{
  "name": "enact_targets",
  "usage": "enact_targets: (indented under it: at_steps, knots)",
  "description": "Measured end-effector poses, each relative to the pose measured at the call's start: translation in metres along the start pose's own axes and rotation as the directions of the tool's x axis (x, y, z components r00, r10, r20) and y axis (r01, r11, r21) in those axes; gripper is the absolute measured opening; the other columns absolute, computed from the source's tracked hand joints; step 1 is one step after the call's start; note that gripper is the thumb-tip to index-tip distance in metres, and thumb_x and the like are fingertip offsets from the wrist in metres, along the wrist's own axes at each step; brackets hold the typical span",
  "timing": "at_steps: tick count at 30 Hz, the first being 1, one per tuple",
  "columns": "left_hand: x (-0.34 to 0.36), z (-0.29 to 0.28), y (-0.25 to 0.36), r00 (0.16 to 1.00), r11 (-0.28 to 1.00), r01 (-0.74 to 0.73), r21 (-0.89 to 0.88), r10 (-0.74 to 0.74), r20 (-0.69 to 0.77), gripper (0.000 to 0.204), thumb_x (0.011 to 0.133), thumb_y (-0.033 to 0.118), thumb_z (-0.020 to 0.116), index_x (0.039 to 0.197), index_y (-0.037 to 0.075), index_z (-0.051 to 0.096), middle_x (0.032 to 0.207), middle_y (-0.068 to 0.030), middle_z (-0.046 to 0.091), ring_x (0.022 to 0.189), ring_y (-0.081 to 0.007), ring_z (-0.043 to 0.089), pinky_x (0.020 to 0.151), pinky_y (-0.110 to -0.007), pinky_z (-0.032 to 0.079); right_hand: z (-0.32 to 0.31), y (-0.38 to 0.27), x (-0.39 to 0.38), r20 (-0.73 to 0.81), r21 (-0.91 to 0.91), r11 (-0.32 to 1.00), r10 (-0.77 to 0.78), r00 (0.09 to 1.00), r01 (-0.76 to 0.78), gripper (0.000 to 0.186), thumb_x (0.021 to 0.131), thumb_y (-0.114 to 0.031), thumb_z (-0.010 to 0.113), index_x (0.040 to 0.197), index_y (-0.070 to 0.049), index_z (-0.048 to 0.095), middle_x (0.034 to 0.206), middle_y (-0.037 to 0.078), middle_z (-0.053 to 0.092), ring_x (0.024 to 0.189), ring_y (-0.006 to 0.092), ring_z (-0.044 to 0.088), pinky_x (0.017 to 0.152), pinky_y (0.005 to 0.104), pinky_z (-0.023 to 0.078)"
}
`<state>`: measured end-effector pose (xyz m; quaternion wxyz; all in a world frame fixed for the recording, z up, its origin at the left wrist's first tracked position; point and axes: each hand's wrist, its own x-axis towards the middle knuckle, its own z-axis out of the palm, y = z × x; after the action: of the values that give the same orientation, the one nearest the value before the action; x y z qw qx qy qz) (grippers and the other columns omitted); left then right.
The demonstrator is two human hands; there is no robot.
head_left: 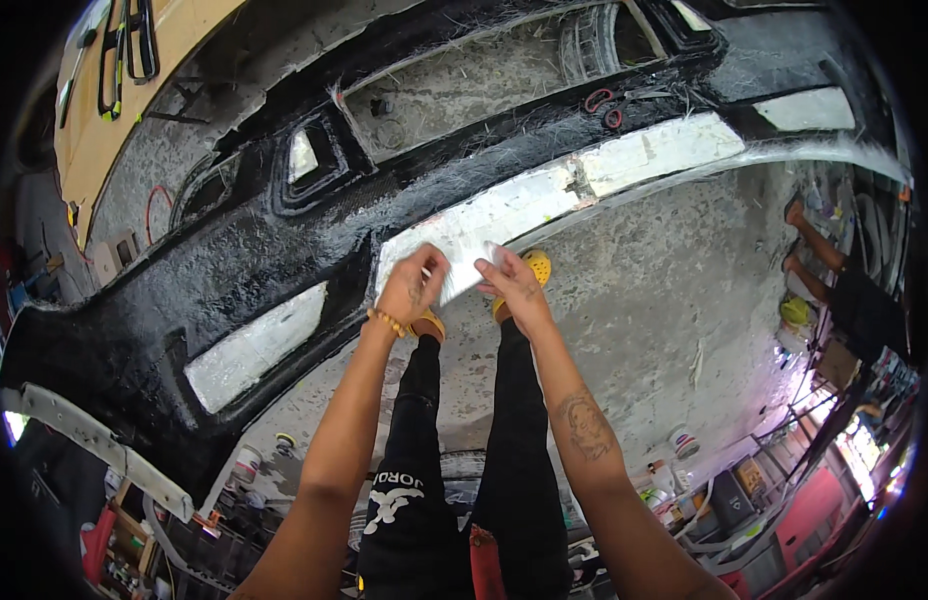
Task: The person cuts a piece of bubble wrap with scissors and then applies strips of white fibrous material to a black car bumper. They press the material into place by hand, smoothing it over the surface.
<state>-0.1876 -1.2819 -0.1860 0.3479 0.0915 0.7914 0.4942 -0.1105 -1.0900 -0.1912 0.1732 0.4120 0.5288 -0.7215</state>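
A thin white sheet [465, 278], perhaps fibre mat, is stretched between my two hands above the near edge of a large black moulded part. My left hand [412, 287] is closed at the sheet's left side, its fingers bent and slightly blurred. On the other side my right hand [517, 286] pinches the sheet between thumb and fingers. Just beyond my hands, a long whitish panel [524, 208] runs along the black part [224, 245], which looks like a vehicle bumper with a rough, fibrous surface.
Red-handled scissors [612, 112] lie on the black part, farther right. A wooden board [149, 95] with hand tools stands at the far left. Another person [864, 310] is at the right. A small tub [684, 442] sits on the concrete floor [644, 340]; clutter lines the lower right.
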Motion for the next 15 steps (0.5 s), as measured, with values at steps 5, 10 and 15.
enact_targets:
  at_steps: [5,10,15]
  knots:
    - [-0.031,0.009,-0.003,0.958,0.879,0.262,-0.398,-0.288,-0.005,0.029,0.091,0.025,0.072,0.104,0.001,0.062,0.087,-0.0066,0.068,0.069,-0.0134,0.063,0.062,-0.027,0.05,0.018,0.007,-0.001,0.041,-0.177,0.984,-0.019,0.999,0.026,0.035,0.087,-0.028,0.077,0.108,-0.001,0.072,0.095,0.003,0.072,0.086,0.0106,0.062,0.078,0.0265,0.048]
    - [-0.048,0.006,-0.017,0.876,0.733,0.481,-0.481,-0.407,0.257,0.025,0.093,0.026,0.071,0.09,0.002,0.067,0.071,-0.0035,0.068,0.057,-0.0052,0.058,0.052,-0.02,0.044,0.029,0.002,-0.017,-0.076,-0.477,0.877,0.014,0.997,-0.049,0.042,0.091,-0.04,0.069,0.085,0.001,0.07,0.073,0.012,0.068,0.063,0.0268,0.062,0.064,0.0395,0.048]
    - [-0.054,0.016,-0.017,0.902,0.841,0.416,-0.344,-0.335,0.272,0.037,0.096,0.034,0.065,0.077,0.002,0.064,0.062,-0.001,0.062,0.051,-0.0068,0.055,0.048,-0.023,0.047,0.026,-0.008,-0.021,0.106,-0.851,0.503,-0.12,0.987,0.153,0.067,0.095,-0.054,0.054,0.063,0.004,0.06,0.061,0.028,0.054,0.061,0.0458,0.055,0.061,0.0496,0.044]
